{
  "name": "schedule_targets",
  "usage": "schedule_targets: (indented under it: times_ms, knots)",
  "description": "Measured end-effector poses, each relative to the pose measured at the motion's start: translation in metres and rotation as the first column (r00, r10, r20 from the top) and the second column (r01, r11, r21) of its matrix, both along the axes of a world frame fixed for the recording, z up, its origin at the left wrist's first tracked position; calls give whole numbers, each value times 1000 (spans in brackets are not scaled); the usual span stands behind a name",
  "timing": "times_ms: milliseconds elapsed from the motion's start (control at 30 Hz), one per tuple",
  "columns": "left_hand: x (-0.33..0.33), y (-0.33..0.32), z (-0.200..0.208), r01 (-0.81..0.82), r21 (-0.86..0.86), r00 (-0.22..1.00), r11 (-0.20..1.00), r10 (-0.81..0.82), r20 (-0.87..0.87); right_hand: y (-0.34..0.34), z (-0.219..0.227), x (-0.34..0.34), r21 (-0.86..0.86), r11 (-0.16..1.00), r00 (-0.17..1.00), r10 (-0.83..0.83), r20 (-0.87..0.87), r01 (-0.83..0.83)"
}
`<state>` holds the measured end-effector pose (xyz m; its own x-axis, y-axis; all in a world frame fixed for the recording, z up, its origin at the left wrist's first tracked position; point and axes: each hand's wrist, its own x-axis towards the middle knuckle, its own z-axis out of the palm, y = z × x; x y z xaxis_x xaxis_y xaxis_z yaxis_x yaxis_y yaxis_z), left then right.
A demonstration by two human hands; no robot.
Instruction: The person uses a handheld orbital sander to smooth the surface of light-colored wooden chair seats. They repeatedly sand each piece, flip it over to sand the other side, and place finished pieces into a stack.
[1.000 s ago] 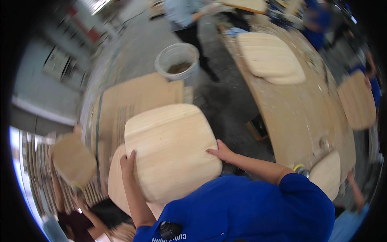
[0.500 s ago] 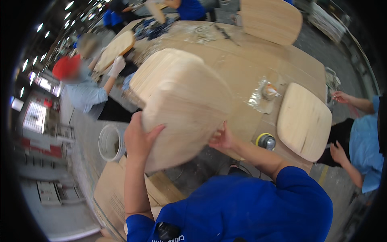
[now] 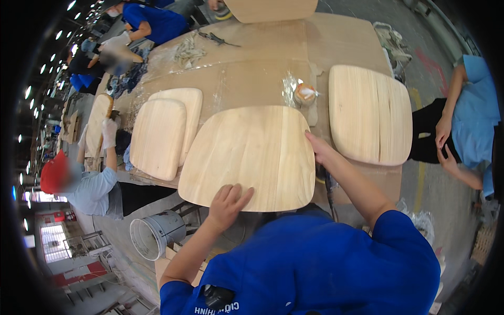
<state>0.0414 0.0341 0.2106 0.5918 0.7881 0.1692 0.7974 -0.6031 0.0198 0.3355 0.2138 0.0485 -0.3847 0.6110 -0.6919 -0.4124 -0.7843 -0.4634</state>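
A pale wooden chair seat panel (image 3: 252, 157) with rounded corners lies nearly flat in front of me, over the near edge of the table. My left hand (image 3: 227, 206) grips its near edge toward the left, fingers resting on the top face. At the right edge, my right hand (image 3: 318, 147) holds it with the thumb on top and the other fingers mostly hidden. Two more seat panels overlap to its left, the nearer panel (image 3: 159, 139) lying on the other panel (image 3: 192, 105). Another seat panel (image 3: 370, 115), showing dark grain lines, lies to the right.
The table (image 3: 262, 79) has a brown covering. A tied plastic bag (image 3: 304, 94) sits beyond my panel, and a dark hose (image 3: 329, 191) hangs by my right forearm. A white bucket (image 3: 157, 233) is at lower left. Co-workers stand left (image 3: 97, 186), far left and right (image 3: 475, 121).
The panel in my hands has gone from tilted up and blurred to nearly flat, lower and facing up. My left hand has moved to its near edge, my right hand up its right edge.
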Motion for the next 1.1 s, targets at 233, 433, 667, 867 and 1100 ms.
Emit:
schedule_targets:
  times_ms: [233, 433, 667, 867, 1100]
  knots:
    - [-11, -32, -147, 16, -37, 1000, 999, -17, -5, -64, -12, -2, 273, 918, 690, 0, 724, -287]
    - [-39, -27, -184, 241, -289, 971, 927, -228, 76, -122, 8, 30, 235, 634, -169, -510, 844, -737]
    - [39, 32, -195, 595, -266, 803, 758, -572, 167, -134, 8, 33, 158, 861, -20, -191, 981, -483]
    - [99, 112, -197, 554, -293, 830, 780, -543, 124, -144, -5, 36, 227, 899, -54, -265, 963, -374]
    - [82, 201, -196, 313, -232, 948, 921, -317, 19, -148, -7, 42, 254, 875, -57, -304, 951, -413]
